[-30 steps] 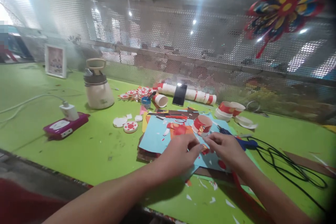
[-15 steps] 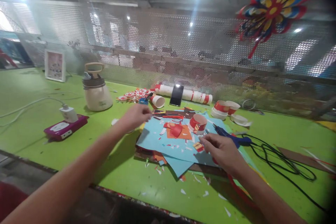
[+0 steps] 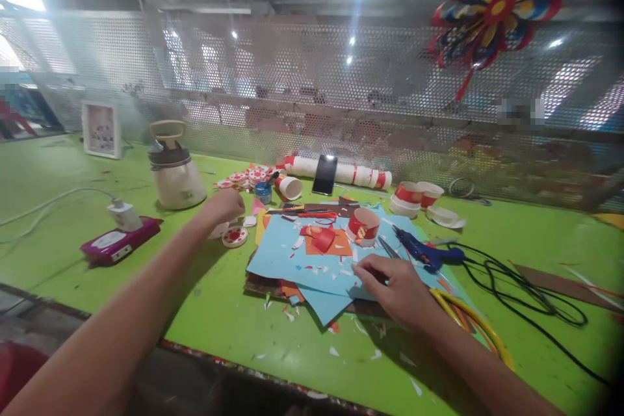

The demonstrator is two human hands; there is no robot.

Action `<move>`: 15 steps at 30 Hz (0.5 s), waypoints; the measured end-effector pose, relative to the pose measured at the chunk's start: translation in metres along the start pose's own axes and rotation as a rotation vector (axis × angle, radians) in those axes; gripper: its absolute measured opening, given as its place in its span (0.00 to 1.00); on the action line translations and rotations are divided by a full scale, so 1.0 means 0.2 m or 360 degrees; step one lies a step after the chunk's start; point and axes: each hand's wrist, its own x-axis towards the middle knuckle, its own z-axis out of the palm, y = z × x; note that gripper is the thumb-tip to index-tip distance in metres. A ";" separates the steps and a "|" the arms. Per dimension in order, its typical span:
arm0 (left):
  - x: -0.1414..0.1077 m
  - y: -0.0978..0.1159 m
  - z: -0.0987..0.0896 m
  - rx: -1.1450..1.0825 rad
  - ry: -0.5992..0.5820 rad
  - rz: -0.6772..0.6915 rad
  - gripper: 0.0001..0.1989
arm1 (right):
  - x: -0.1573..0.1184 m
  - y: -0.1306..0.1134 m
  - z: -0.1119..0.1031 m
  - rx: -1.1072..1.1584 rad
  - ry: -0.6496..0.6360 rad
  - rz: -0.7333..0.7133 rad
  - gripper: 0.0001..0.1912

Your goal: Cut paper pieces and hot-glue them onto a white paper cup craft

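Note:
My left hand (image 3: 225, 205) hangs over the green table, near a white disc with red dots (image 3: 234, 236); its fingers curl down, and what they hold, if anything, is hidden. Bent fingers of my right hand (image 3: 385, 276) hover at the lower right of the blue paper (image 3: 277, 260), thumb and forefinger close together. Nothing can be made out between them. On the sheet are a red and white paper ring (image 3: 363, 227), an orange square (image 3: 341, 244) with red scraps (image 3: 322, 238), and small cuttings. Beside the ring lie scissor blades (image 3: 387, 247).
A blue glue gun (image 3: 424, 251) with a black cable lies right. Behind are a phone (image 3: 324, 175), a white and red tube (image 3: 358, 173), paper cups (image 3: 407, 199) and a blue jar (image 3: 263, 192). A bottle (image 3: 178, 177) and purple power strip (image 3: 119, 248) stand left.
My left hand has moved left, away from the blue jar, uncovering the dotted disc. My right hand has shifted slightly left and down; the yellow piece near its fingertips is out of sight.

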 end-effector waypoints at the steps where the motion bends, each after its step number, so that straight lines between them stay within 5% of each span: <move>1: 0.00 0.00 -0.01 0.0007 0.0021 -0.0005 0.12 | 0.00 0.00 0.00 0.0002 0.0001 -0.0010 0.16; 8: 0.03 0.13 -0.09 0.0036 0.0175 0.0169 0.10 | -0.01 -0.01 0.00 0.0026 0.0032 -0.0062 0.15; 15: 0.02 0.32 0.01 0.0067 0.0148 0.0453 0.11 | 0.00 -0.01 0.00 0.0027 0.0094 -0.0080 0.15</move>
